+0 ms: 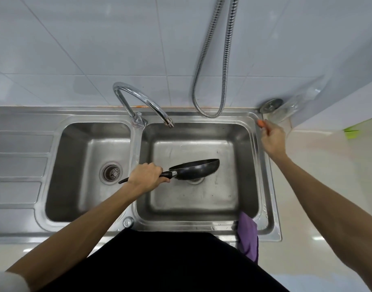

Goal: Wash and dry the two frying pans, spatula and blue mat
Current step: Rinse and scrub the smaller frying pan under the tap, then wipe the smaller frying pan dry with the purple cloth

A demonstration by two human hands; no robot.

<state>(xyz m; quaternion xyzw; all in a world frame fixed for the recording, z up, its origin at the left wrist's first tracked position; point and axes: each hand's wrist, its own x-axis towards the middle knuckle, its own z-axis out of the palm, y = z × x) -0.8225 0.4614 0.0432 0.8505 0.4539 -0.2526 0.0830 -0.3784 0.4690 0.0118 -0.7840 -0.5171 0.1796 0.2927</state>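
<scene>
- A pale tiled wall point(96, 49) fills the upper half of the view; a ribbed metal hose point(204, 60) hangs down it and loops just above the back rim of the sink
- A steel sink unit is set in a pale counter point(319, 169); its ridged draining board point(18, 144) lies at the left, with two basins beside it
- The right basin point(202, 209) is the wider one; the frying pan is held inside it, over the drain
- The left basin point(79, 148) is narrower; a round strainer point(111, 172) sits in its floor
- A curved chrome tap point(143, 98) rises between the basins at the back; its spout ends over the back edge of the right basin
- The frying pan point(198, 168) is black and tilted on its side, bowl towards the right, handle towards the left; whether it touches the basin floor, I cannot tell
- A purple cloth point(247, 234) hangs over the front right corner of the sink
- The left hand point(146, 175) has its fingers wrapped round the pan's black handle
- The right hand point(272, 139) reaches to the back right corner of the sink; its fingers are curled and pinch a small orange thing point(260, 123), which I cannot make out
- A round metal disc point(271, 105) lies in the corner by the wall, just behind that hand
- A green thing point(351, 132) shows at the far right on the counter
</scene>
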